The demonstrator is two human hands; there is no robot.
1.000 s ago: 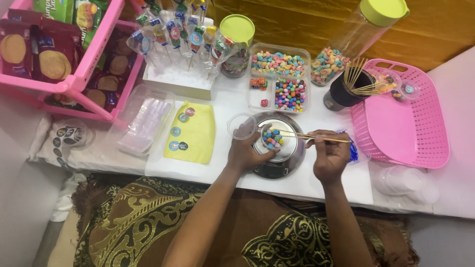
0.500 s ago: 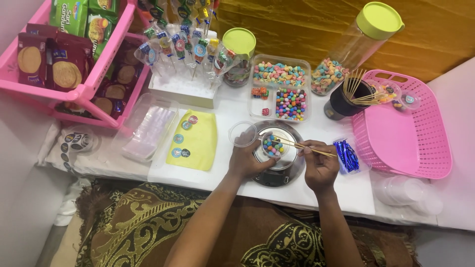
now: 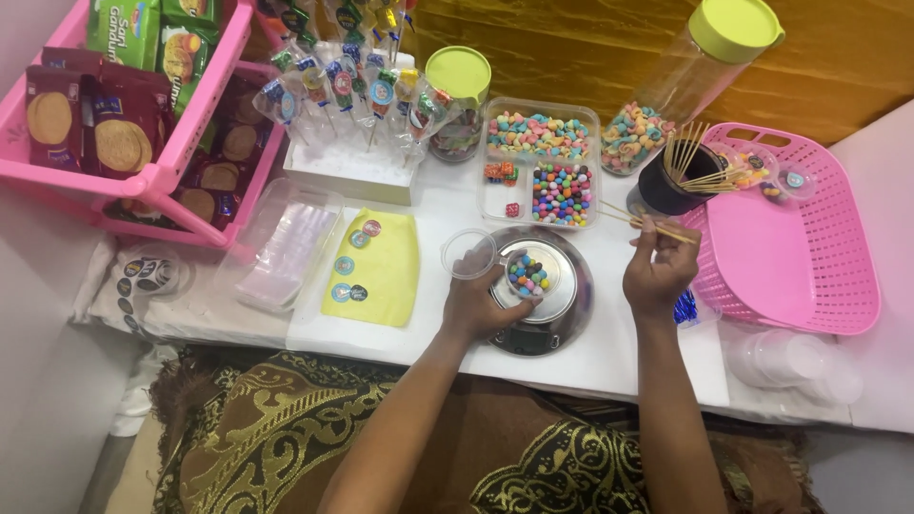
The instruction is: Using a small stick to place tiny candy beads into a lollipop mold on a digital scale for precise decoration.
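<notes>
Candy fills the small clear plastic cup (image 3: 526, 276), a heap of round multicoloured sweets, and the cup sits on the round steel pan of a kitchen scale (image 3: 538, 290) near the front edge of the white surface (image 3: 609, 357). The left hand (image 3: 481, 305) rests against the scale's left side, its fingers (image 3: 509, 312) curled about the cup's lower wall and closed on it, seemingly to steady the light cup on the pan. Just left of the cup, touching the scale's rim, stands an empty clear plastic cup (image 3: 468, 253).

The right hand (image 3: 657, 271) is raised to the right of the scale, well apart from the cup. Its fingers (image 3: 645, 228) are pinched together on a thin wooden skewer (image 3: 657, 227), held near level with its point toward the black cup of skewers (image 3: 666, 181) just behind.

Behind the scale lies a clear divided tray of coloured sweets (image 3: 541, 162); a pink plastic basket (image 3: 800, 247) sits at the right. A yellow sheet of round stickers (image 3: 376, 268) lies left of the scale, within easy reach of the left hand.
</notes>
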